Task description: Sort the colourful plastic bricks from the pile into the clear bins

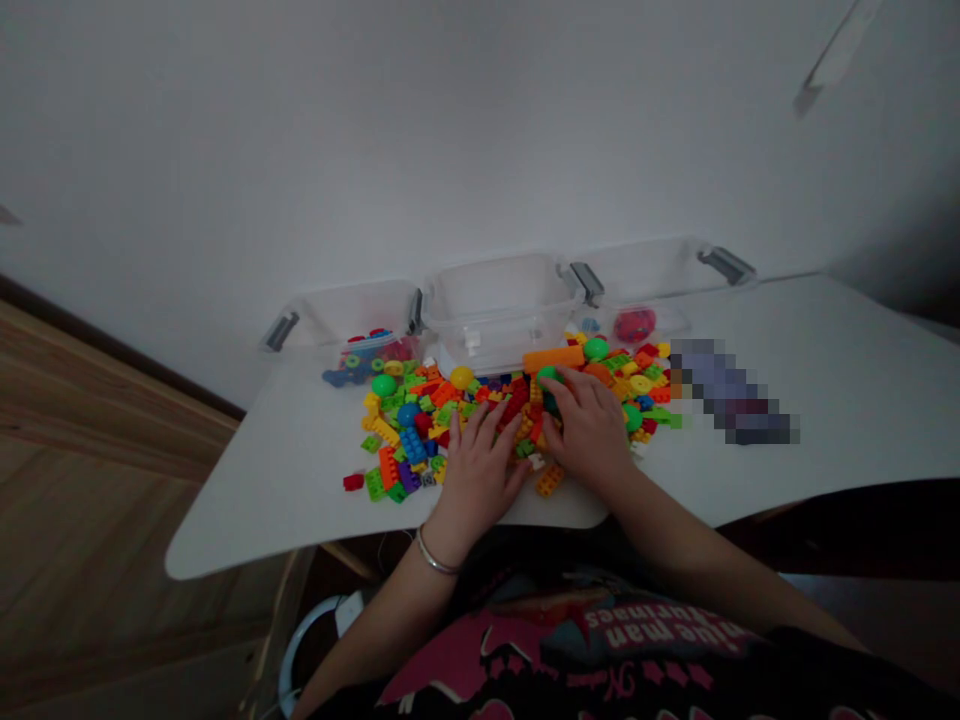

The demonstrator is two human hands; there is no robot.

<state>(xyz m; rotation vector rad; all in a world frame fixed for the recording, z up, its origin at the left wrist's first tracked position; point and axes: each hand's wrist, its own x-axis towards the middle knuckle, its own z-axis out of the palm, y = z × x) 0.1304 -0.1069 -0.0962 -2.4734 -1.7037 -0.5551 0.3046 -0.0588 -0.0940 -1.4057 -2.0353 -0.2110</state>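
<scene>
A heap of colourful plastic building bricks (442, 430) covers the middle of the white table (825, 400), with green balls and a long orange piece (553, 358) among them. My left hand (476, 465) lies flat on the front of the heap, its fingers spread and holding nothing. My right hand (585, 425) is curled over a green piece (550, 376) at the heap's far side, and a dark teal part shows below it between thumb and fingers. A silver bangle (433, 552) circles my left wrist.
Several transparent plastic bins with grey latches stand along the wall, the middle one (499, 310) nearest the heap. A blurred patch (731, 395) lies on the table's right. Wooden flooring (90, 520) shows at the left, below the table edge.
</scene>
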